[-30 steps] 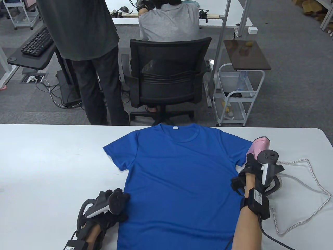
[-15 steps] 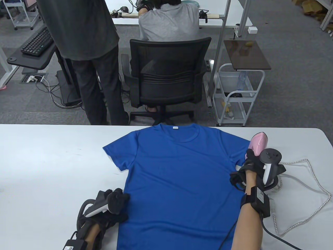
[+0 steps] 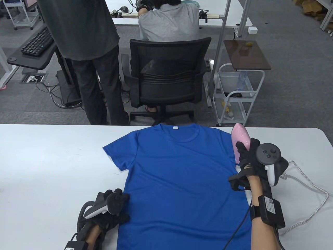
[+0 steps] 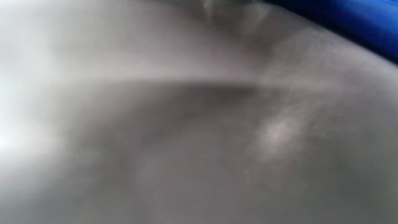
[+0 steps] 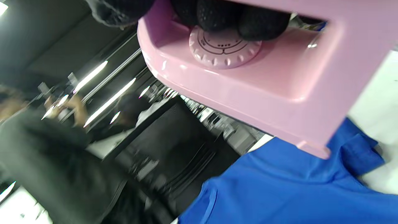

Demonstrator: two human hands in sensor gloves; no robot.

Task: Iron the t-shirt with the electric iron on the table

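Down at the table view first: the right hand (image 3: 248, 156) is wrapped around the pink iron (image 3: 240, 135), and glove and tracker cover most of it, so only the pointed nose sticks out at the far end. It sits over the right sleeve of the blue t-shirt (image 3: 179, 177); whether the soleplate touches the cloth I cannot tell. The shirt lies flat, face up, collar toward the far edge of the white table (image 3: 46, 161), its near hem cut off by the bottom of the picture. The left hand (image 3: 109, 216) rests at the shirt's near left edge, fingers flat on the table (the tracker hides most of them). A white braided cord (image 3: 309, 187) loops on the right.

Left wrist view: almost all grey blur, only a sliver of the shirt (image 4: 351, 21) in the top right corner. No fingers to make out.

Right wrist view: black gloved fingers (image 5: 224, 15) curl through the handle of the iron (image 5: 258, 90), just above a ridged pink dial (image 5: 224, 49). The blue sleeve (image 5: 289, 186) lies below it.
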